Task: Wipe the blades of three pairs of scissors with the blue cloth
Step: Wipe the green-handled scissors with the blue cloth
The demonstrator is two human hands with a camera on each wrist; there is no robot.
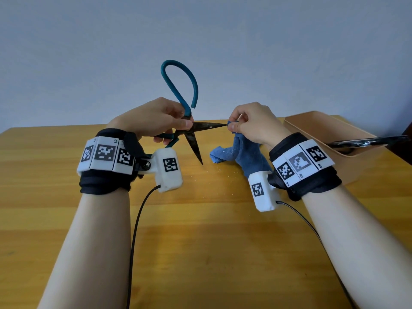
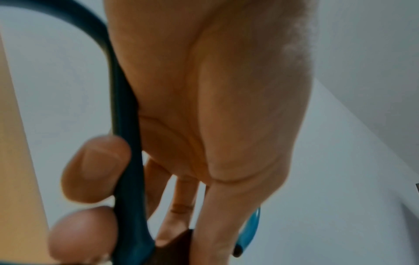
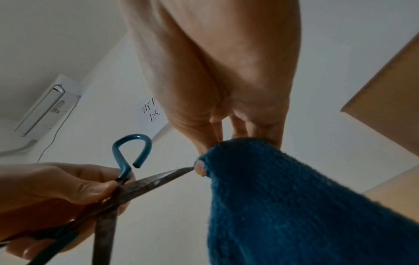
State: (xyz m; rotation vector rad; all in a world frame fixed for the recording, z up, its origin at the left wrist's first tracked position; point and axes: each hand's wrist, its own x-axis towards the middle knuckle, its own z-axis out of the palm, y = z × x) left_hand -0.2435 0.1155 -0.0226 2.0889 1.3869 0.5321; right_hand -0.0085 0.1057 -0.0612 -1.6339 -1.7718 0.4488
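Head view: left hand (image 1: 156, 121) grips the teal-handled scissors (image 1: 191, 130) at the pivot, fingers and thumb curled round handle and joint. Blades are spread. The upper blade (image 1: 209, 126) runs roughly level, its long axis pointing from the left fingers straight at the right fingers. The lower blade (image 1: 196, 148) angles down toward the table (image 1: 200, 241), clear of both hands. Right hand (image 1: 254, 126) pinches the blue cloth (image 1: 243, 152) right at the upper blade's tip; the rest of the cloth hangs below that hand, its free end on the table. The right hand is the nearer one to the tip, so my read is a stroke that is at the tip end of that blade. Tan bin (image 1: 312, 123) sits beyond the right wrist, with another pair of scissors (image 1: 365, 142) lying across its rim. No third pair in view.

Left wrist view: fingers (image 2: 97, 168) wrapped on the teal handle loop (image 2: 127, 143); the blades mostly fall outside the picture.

Right wrist view: blade tip (image 3: 188, 169) touches the thumb (image 3: 200, 167) where the cloth wraps the fingers. Blade axis leads away from that thumb, back to the left hand's grip. The lower blade drops away below the left hand's fingers, uncovered.
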